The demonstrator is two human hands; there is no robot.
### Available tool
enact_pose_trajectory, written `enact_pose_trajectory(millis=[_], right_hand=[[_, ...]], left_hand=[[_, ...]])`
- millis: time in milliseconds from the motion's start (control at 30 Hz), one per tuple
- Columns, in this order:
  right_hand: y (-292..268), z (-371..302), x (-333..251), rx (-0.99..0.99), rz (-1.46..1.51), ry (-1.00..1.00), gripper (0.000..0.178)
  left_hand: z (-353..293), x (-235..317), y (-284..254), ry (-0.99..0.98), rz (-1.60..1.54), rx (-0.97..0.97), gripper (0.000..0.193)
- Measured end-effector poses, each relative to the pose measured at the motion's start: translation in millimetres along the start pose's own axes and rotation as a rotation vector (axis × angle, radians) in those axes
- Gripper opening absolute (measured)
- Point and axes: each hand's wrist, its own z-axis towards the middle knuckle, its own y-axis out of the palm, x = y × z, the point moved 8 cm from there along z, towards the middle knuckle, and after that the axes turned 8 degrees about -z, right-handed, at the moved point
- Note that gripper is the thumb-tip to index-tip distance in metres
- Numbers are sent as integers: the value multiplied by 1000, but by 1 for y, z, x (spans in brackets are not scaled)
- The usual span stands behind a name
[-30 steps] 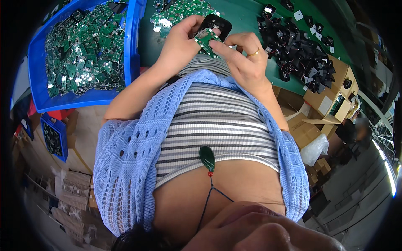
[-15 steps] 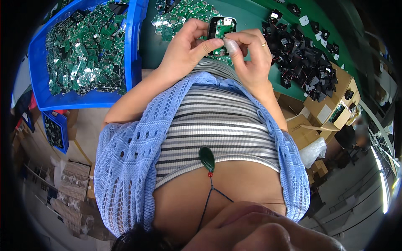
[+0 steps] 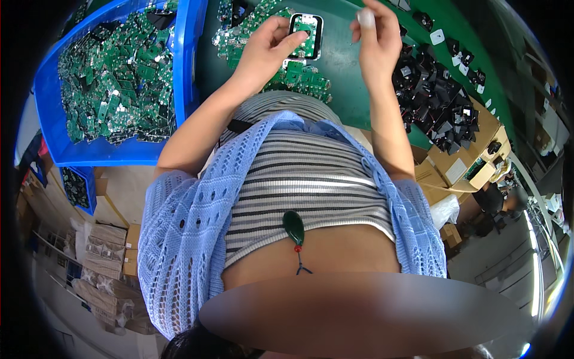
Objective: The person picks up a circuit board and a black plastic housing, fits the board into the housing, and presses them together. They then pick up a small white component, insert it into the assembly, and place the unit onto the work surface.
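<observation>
Frame: a small black frame (image 3: 306,36) with a green board inside it, held up just above the green table, near the top middle of the view.
Left hand: the left hand (image 3: 269,51) holds the frame by its left and lower edge, fingers curled close, the thumb pressing on its face.
Right hand: the right hand (image 3: 375,42) is lifted to the right of the frame and apart from it; its fingertips pinch a small pale piece (image 3: 365,18). What this piece is, I cannot tell.
Handling: the frame looks light and stiff, probably thin plastic. The board inside has small parts, so I judge it fragile; better to grip it by the edges, not by the face.
Loose boards: a small heap of green boards (image 3: 299,75) lies on the table under the hands.
Bin: a blue bin (image 3: 185,72) at the left is full of the same boards.
Black parts: a pile of black parts (image 3: 439,102) lies at the right, well apart from the frame.
Surface: the table (image 3: 341,66) is green, flat and smooth.
Room: cardboard boxes (image 3: 460,167) stand beside the table at the right; more stacked packs are on the floor at the lower left.
</observation>
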Motion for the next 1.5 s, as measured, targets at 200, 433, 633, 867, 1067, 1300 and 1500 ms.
enact_pose_trajectory(millis=[200,433,633,867,1067,1300,1500], right_hand=[[68,116,78,-13,-589,-83,27],[145,167,76,-139,-678,-309,9],[89,155,-17,-96,-327,-464,27],[7,79,-54,-31,-433,-588,28],[40,-19,-38,-495,-428,-580,44],[64,-19,41,-440,-392,-81,40],[115,2,75,-396,-882,-468,39]], left_hand=[[77,-59,-12,-14,373,107,28],[145,-70,-19,44,871,171,35],[189,-61,-60,157,748,417,32],[127,13,-27,442,571,529,34],[18,-36,14,-340,-218,-247,34],[-46,-90,-27,-586,-104,-33,28],[-52,-65,-32,-472,-133,102,27]])
